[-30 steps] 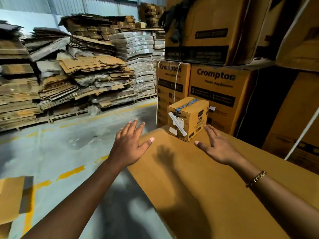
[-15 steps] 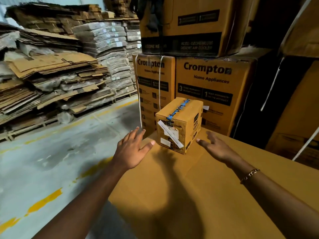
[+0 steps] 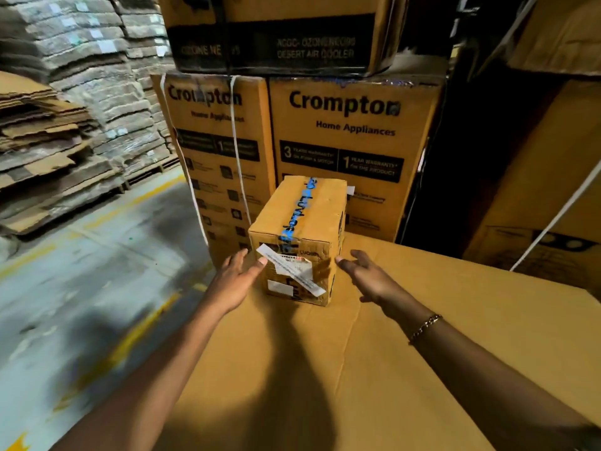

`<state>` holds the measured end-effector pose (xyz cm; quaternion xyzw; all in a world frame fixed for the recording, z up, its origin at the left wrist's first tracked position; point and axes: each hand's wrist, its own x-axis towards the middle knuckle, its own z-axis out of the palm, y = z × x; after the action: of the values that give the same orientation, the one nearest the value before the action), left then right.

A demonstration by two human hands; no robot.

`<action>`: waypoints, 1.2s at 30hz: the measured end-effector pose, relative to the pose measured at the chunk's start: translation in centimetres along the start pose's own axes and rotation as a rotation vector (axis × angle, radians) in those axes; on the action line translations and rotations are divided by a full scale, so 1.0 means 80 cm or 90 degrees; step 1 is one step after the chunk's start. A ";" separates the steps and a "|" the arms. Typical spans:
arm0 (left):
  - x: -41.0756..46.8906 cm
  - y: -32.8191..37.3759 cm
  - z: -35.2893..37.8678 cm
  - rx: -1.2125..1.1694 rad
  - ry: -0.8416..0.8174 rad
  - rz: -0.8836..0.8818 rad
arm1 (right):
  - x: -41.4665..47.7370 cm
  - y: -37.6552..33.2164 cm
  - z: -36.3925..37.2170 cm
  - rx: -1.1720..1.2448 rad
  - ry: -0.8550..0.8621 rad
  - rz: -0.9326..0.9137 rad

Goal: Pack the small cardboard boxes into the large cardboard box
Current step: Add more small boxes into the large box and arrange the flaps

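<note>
A small cardboard box (image 3: 300, 236) with blue printed tape along its top and white labels on its near face stands on a broad flat cardboard surface (image 3: 406, 353). My left hand (image 3: 239, 276) is open at the box's near left corner, thumb tip at the label. My right hand (image 3: 366, 275) is open at the box's near right edge, fingertips just short of it or touching; I cannot tell which. A bracelet sits on my right wrist. Neither hand grips the box.
Large Crompton cartons (image 3: 351, 151) are stacked right behind the small box, another carton (image 3: 276, 30) on top of them. Piles of flattened cardboard (image 3: 58, 131) on pallets fill the left. Concrete floor with yellow lines (image 3: 97, 262) lies left of the surface.
The view has moved closer to the small box. Both hands have closed in from either side and now flank its near corners.
</note>
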<state>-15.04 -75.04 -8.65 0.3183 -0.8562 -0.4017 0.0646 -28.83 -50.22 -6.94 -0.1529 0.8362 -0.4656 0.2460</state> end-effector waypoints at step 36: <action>-0.192 0.112 0.174 0.033 -0.008 0.469 | -0.259 0.226 -0.067 0.478 0.339 0.222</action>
<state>-12.44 -52.63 -9.19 -0.0119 -0.9236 -0.3318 0.1917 -15.01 -27.00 -14.37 0.2130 0.6578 -0.7095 0.1361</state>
